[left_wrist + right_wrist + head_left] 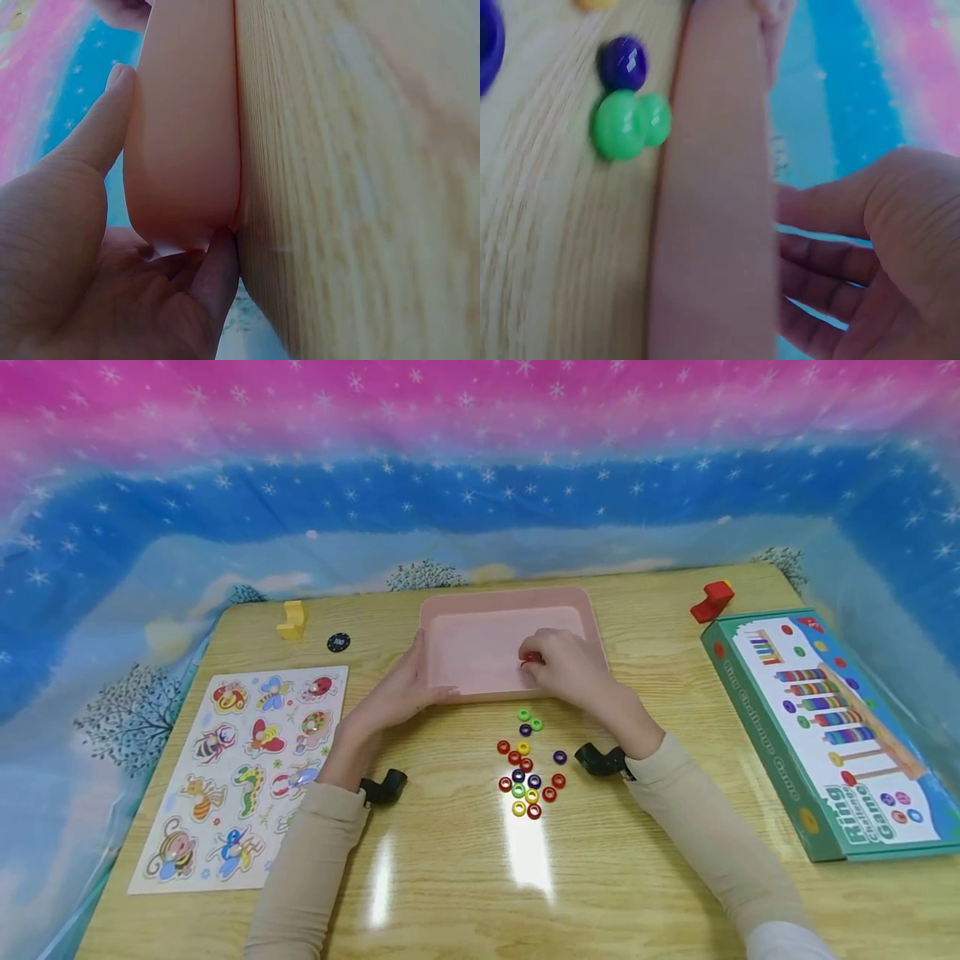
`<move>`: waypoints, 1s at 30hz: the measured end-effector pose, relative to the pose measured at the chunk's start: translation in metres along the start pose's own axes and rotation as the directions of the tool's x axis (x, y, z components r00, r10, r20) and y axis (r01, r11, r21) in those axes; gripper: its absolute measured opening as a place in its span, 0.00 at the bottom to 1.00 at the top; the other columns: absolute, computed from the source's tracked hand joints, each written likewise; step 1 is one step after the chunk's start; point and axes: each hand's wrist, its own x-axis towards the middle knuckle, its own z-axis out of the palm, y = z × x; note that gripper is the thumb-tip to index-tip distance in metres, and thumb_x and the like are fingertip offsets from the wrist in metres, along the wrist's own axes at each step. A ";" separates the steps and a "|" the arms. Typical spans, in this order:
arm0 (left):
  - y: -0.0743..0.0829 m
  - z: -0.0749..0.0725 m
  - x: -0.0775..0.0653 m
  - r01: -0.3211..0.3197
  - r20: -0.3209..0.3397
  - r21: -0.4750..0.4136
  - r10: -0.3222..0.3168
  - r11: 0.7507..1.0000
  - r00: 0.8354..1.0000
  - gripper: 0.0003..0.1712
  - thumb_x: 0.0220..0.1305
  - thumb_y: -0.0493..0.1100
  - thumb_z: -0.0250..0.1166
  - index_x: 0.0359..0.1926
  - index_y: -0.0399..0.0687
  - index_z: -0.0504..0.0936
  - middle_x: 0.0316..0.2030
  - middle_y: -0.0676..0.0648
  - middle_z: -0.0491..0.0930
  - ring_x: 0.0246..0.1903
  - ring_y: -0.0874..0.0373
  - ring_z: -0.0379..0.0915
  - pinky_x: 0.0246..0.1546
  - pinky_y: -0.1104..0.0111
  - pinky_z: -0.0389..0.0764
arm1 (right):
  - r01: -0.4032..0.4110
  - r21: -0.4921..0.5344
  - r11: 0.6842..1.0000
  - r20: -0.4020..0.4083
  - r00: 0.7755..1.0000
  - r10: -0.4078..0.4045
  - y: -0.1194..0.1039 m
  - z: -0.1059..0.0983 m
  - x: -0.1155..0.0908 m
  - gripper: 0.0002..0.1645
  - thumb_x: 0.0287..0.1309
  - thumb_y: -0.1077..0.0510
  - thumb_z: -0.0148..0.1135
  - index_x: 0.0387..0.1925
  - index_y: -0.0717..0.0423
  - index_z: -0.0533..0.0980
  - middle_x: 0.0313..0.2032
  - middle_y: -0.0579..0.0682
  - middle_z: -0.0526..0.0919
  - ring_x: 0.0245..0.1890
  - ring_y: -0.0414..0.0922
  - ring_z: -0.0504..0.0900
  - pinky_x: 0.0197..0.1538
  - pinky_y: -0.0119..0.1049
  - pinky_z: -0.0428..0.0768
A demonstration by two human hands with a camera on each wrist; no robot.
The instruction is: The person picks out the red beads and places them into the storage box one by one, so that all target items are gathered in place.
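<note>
A person's right hand (567,667) pinches a red ring (529,658) over the pink tray (476,639) while the left hand (402,687), fingers spread, grips its near-left corner. Placing appears to be underway; the next move likely calls for a low, gentle release.

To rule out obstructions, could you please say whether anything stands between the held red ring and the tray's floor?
Nothing visible does: the right hand holds the red ring over the pink tray, whose visible floor is bare.

White glare on the table (450,852), dim wrist views
</note>
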 end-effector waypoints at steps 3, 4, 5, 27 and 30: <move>-0.004 0.001 0.003 -0.014 -0.001 -0.022 0.014 1.000 1.000 0.67 0.53 0.54 0.68 0.71 0.44 0.24 0.73 0.44 0.32 0.72 0.53 0.37 0.72 0.59 0.44 | 0.044 0.039 0.998 0.041 0.998 -0.046 -0.008 -0.008 -0.007 0.06 0.55 0.58 0.62 0.36 0.50 0.82 0.30 0.44 0.80 0.30 0.41 0.75 0.36 0.34 0.74; -0.004 0.000 0.003 -0.010 -0.001 -0.032 0.010 0.999 1.000 0.67 0.52 0.54 0.69 0.71 0.44 0.24 0.73 0.44 0.32 0.72 0.54 0.38 0.72 0.59 0.45 | 0.060 0.048 0.997 0.059 0.996 -0.063 -0.011 -0.010 -0.010 0.07 0.56 0.58 0.61 0.36 0.49 0.82 0.30 0.43 0.80 0.30 0.40 0.74 0.35 0.33 0.73; -0.003 0.000 0.003 -0.012 0.000 -0.039 0.012 0.999 1.000 0.67 0.52 0.53 0.69 0.71 0.45 0.24 0.73 0.45 0.33 0.72 0.53 0.39 0.72 0.58 0.45 | 0.077 0.058 0.995 0.076 0.994 -0.081 -0.014 -0.012 -0.013 0.07 0.56 0.58 0.61 0.37 0.49 0.81 0.29 0.42 0.79 0.29 0.39 0.74 0.34 0.33 0.73; 0.008 -0.001 -0.004 -0.015 0.003 -0.014 0.015 1.000 1.000 0.64 0.54 0.48 0.68 0.70 0.39 0.25 0.73 0.38 0.33 0.72 0.48 0.35 0.71 0.55 0.44 | 0.360 -0.085 0.929 0.297 0.899 -0.321 -0.053 0.027 -0.042 0.05 0.51 0.59 0.64 0.28 0.43 0.81 0.23 0.38 0.72 0.25 0.36 0.69 0.30 0.29 0.69; 0.013 -0.002 -0.007 -0.015 0.009 -0.004 0.015 1.000 1.000 0.63 0.56 0.46 0.67 0.70 0.39 0.25 0.73 0.38 0.34 0.72 0.47 0.35 0.71 0.55 0.45 | 0.352 -0.085 0.932 0.291 0.904 -0.314 -0.052 0.028 -0.042 0.05 0.51 0.59 0.63 0.26 0.44 0.79 0.23 0.38 0.71 0.24 0.36 0.68 0.28 0.29 0.68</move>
